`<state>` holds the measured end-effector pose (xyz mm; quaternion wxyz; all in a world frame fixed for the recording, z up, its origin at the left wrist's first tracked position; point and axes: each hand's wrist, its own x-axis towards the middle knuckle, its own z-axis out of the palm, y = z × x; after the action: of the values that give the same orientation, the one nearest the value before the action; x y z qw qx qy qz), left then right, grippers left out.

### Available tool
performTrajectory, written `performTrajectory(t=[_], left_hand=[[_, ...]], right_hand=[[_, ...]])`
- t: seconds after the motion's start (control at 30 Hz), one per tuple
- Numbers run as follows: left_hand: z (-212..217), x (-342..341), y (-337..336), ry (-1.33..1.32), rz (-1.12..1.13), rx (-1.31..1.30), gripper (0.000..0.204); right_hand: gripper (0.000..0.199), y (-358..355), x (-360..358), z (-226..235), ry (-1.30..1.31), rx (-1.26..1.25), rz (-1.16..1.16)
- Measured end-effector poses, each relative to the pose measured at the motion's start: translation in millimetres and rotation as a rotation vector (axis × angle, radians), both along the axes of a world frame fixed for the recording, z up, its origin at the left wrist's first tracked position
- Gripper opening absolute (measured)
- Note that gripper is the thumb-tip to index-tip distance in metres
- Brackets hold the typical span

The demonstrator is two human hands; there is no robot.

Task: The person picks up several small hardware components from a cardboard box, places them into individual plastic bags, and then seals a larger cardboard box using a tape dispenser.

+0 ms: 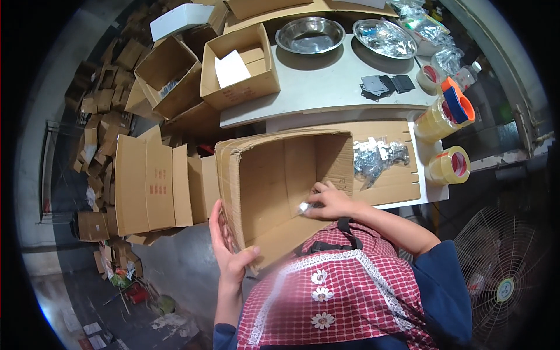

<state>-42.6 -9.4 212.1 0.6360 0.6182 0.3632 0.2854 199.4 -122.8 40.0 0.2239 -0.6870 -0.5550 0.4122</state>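
Left hand point(232, 259) gripping box point(262, 186) by lower-left rim, holding it tilted at near edge of counter point(437, 192). Right hand point(329, 201), inside box, pinching shiny bit point(304, 207). Bracing rim firmly, pinching lightly: likely best for stopping box twisting.

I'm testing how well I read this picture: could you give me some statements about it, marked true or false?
1. The left hand grips a box. True.
2. The right hand is empty. False: it pinches a small whitish piece.
3. The right metal bowl holds plastic bags. True.
4. A fan is on the person's left. False: it is on the right.
5. A white sheet sits inside an open carton. True.
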Motion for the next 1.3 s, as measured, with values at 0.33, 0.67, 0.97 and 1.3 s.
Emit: performTrajectory(t=[0.33, 0.67, 0.97, 1.3], left_hand=[[7.0, 23.9, -6.3, 0.011, -0.013, 0.063, 0.110], [-4.5, 9.6, -8.5, -0.019, 0.073, 0.073, 0.108], [21.9, -1.4, 22.4, -0.127, 0.078, 0.232, 0.101], [16.9, 30.0, 31.9, -0.045, -0.079, 0.168, 0.098]], right_hand=[[0.041, 9.5, -12.9, -27.9, -0.044, 0.088, -0.296], [0.034, -8.5, 41.6, 8.3, 1.533, 0.268, -0.848], [0.026, -39.7, 80.8, 58.9, 1.060, 0.405, -0.614], [0.030, 18.3, 1.8, -3.9, -0.219, 0.140, 0.308]])
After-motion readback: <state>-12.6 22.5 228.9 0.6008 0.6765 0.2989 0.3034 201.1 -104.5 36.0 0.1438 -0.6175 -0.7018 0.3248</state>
